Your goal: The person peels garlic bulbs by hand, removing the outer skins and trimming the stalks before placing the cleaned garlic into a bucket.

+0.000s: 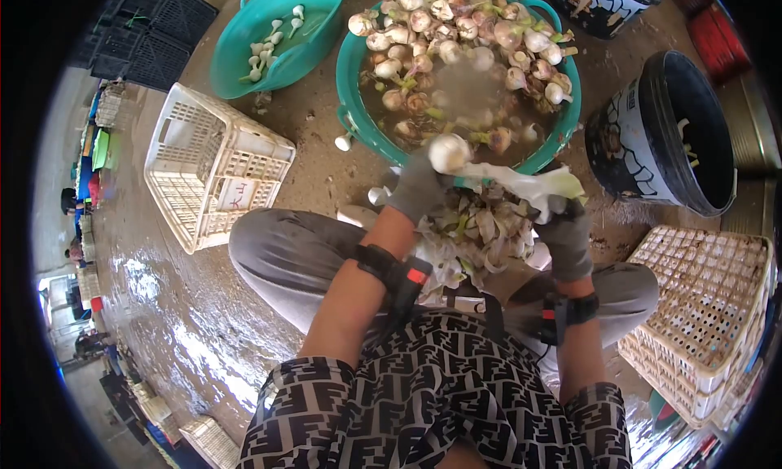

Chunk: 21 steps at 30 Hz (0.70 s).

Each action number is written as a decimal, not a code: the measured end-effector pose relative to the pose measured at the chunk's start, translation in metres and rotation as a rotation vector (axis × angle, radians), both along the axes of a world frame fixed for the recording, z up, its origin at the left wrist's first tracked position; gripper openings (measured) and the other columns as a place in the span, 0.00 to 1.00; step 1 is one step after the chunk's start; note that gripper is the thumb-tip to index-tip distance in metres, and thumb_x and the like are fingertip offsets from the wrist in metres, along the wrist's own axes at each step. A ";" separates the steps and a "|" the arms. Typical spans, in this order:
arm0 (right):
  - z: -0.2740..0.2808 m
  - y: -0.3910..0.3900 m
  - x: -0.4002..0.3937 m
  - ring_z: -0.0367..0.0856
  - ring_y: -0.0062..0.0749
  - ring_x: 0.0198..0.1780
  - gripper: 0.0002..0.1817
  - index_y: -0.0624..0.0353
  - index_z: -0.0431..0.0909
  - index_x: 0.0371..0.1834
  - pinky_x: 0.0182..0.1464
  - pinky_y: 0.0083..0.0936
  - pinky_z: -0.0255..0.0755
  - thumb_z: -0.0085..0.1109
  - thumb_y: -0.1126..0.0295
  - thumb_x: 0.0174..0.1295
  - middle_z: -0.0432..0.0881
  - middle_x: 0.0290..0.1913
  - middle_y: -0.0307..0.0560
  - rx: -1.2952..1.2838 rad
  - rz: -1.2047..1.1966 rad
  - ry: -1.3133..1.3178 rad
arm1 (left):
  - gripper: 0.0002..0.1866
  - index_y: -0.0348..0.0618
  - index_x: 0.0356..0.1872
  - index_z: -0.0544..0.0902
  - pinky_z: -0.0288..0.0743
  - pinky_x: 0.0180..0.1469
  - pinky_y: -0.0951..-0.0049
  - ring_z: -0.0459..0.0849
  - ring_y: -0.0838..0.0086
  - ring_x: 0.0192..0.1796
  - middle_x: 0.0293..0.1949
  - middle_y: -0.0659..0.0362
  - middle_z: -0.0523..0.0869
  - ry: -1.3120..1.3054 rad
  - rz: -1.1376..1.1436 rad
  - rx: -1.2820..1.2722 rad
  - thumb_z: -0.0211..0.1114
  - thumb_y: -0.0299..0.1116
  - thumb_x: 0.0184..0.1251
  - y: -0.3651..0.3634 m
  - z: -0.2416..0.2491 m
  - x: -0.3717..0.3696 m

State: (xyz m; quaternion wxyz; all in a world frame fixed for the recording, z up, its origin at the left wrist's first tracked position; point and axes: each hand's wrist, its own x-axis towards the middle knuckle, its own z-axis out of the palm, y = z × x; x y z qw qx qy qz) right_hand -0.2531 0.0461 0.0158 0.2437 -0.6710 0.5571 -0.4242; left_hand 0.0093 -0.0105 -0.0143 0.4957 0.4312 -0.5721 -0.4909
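Observation:
My left hand [419, 188], in a grey glove, is closed around a whitish garlic bulb [449, 154] at the near rim of a green basin [349, 102]. From the bulb a pale stalk with loose leaf skin [521, 185] stretches to the right. My right hand [564, 234], gloved too, is closed on the far end of that skin. Below and between both hands lies a heap of peeled garlic skins [476, 233]. The basin holds muddy water and many unpeeled garlic bulbs [440, 29]. The fingertips of both hands are partly hidden.
A second green basin [228, 57] with several cleaned bulbs tilts at upper left. White plastic crates stand at left [216, 159] and right [709, 298]. A black bucket [652, 135] is at right, another bucket [599, 8] behind. The floor [187, 290] is wet.

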 end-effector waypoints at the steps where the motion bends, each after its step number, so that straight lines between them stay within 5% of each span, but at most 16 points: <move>1: -0.001 0.001 -0.008 0.82 0.32 0.40 0.16 0.63 0.75 0.39 0.42 0.24 0.76 0.67 0.70 0.48 0.81 0.37 0.47 -0.061 -0.007 0.098 | 0.15 0.39 0.45 0.77 0.77 0.35 0.71 0.81 0.73 0.35 0.35 0.59 0.82 0.449 -0.036 0.326 0.60 0.38 0.61 -0.007 -0.015 0.011; 2: -0.001 0.004 -0.014 0.82 0.32 0.40 0.17 0.63 0.75 0.40 0.42 0.24 0.76 0.66 0.71 0.48 0.81 0.38 0.47 -0.123 -0.013 0.195 | 0.14 0.40 0.45 0.77 0.77 0.34 0.71 0.82 0.73 0.35 0.35 0.60 0.82 0.899 -0.072 0.652 0.59 0.37 0.62 -0.015 -0.036 0.017; 4: 0.006 0.011 -0.009 0.81 0.34 0.43 0.23 0.63 0.71 0.47 0.43 0.25 0.76 0.67 0.69 0.48 0.79 0.44 0.52 -0.012 0.093 -0.085 | 0.12 0.46 0.44 0.77 0.76 0.27 0.79 0.82 0.74 0.35 0.35 0.61 0.83 0.034 0.274 0.273 0.53 0.39 0.66 -0.022 -0.029 0.016; 6: 0.024 0.019 -0.004 0.80 0.41 0.45 0.27 0.63 0.69 0.50 0.44 0.27 0.76 0.68 0.66 0.48 0.77 0.47 0.55 0.063 0.193 -0.294 | 0.13 0.45 0.44 0.77 0.75 0.25 0.79 0.82 0.75 0.34 0.34 0.61 0.83 0.916 0.340 0.788 0.52 0.42 0.68 -0.021 0.000 0.014; 8: 0.043 0.002 0.003 0.76 0.39 0.51 0.30 0.61 0.64 0.57 0.50 0.28 0.72 0.65 0.67 0.51 0.73 0.52 0.52 0.475 0.456 0.179 | 0.16 0.43 0.41 0.79 0.75 0.25 0.76 0.82 0.75 0.31 0.32 0.61 0.83 0.729 0.334 0.731 0.52 0.46 0.68 -0.018 0.001 0.007; 10: 0.049 -0.005 0.033 0.72 0.27 0.54 0.28 0.59 0.65 0.59 0.53 0.24 0.68 0.62 0.68 0.54 0.71 0.56 0.46 0.728 0.351 0.822 | 0.17 0.42 0.39 0.79 0.74 0.24 0.76 0.81 0.76 0.30 0.30 0.60 0.82 0.448 0.339 0.761 0.52 0.46 0.68 -0.014 -0.013 0.008; 11: 0.015 -0.007 0.024 0.73 0.29 0.53 0.32 0.59 0.63 0.62 0.52 0.24 0.70 0.62 0.65 0.54 0.69 0.58 0.48 0.537 0.292 0.522 | 0.18 0.40 0.38 0.80 0.75 0.27 0.77 0.81 0.77 0.30 0.29 0.61 0.82 0.352 0.177 0.660 0.52 0.45 0.68 -0.006 -0.017 0.009; 12: 0.007 -0.013 0.030 0.73 0.30 0.52 0.32 0.59 0.63 0.61 0.51 0.24 0.71 0.63 0.63 0.53 0.69 0.57 0.48 0.575 0.292 0.156 | 0.17 0.39 0.40 0.80 0.75 0.32 0.78 0.80 0.78 0.30 0.29 0.61 0.82 0.399 0.216 0.733 0.53 0.44 0.68 -0.003 -0.010 -0.002; 14: -0.003 -0.019 0.044 0.74 0.32 0.51 0.33 0.60 0.63 0.60 0.50 0.24 0.72 0.64 0.60 0.52 0.70 0.56 0.49 0.631 0.259 -0.585 | 0.17 0.37 0.43 0.79 0.75 0.35 0.79 0.81 0.79 0.31 0.31 0.60 0.83 0.100 -0.101 0.608 0.55 0.42 0.66 0.009 0.015 -0.019; 15: -0.009 -0.020 0.048 0.75 0.36 0.49 0.32 0.62 0.64 0.59 0.48 0.25 0.74 0.62 0.57 0.55 0.71 0.54 0.51 0.518 0.319 -0.463 | 0.17 0.37 0.44 0.79 0.75 0.35 0.78 0.81 0.78 0.32 0.32 0.60 0.82 0.069 -0.141 0.553 0.56 0.42 0.65 0.011 0.023 -0.027; 17: -0.035 -0.031 0.023 0.75 0.35 0.50 0.30 0.62 0.63 0.59 0.50 0.28 0.72 0.62 0.67 0.53 0.72 0.53 0.49 0.543 0.343 -0.769 | 0.19 0.38 0.47 0.78 0.76 0.37 0.78 0.81 0.78 0.34 0.35 0.59 0.82 0.011 -0.215 0.448 0.59 0.42 0.63 0.014 0.029 -0.037; 19: -0.031 -0.046 -0.013 0.73 0.34 0.51 0.29 0.64 0.62 0.59 0.52 0.29 0.70 0.60 0.69 0.54 0.72 0.54 0.49 0.551 0.414 -1.176 | 0.22 0.37 0.49 0.77 0.76 0.41 0.74 0.82 0.74 0.38 0.39 0.56 0.82 -0.354 -0.115 0.353 0.61 0.44 0.60 -0.002 0.020 -0.023; 21: 0.044 -0.066 -0.057 0.71 0.33 0.51 0.30 0.65 0.61 0.61 0.53 0.28 0.68 0.56 0.61 0.58 0.70 0.56 0.51 0.512 0.517 -1.691 | 0.32 0.36 0.52 0.74 0.74 0.49 0.67 0.81 0.64 0.48 0.47 0.51 0.81 -0.868 -0.071 0.303 0.63 0.52 0.54 -0.016 0.033 -0.007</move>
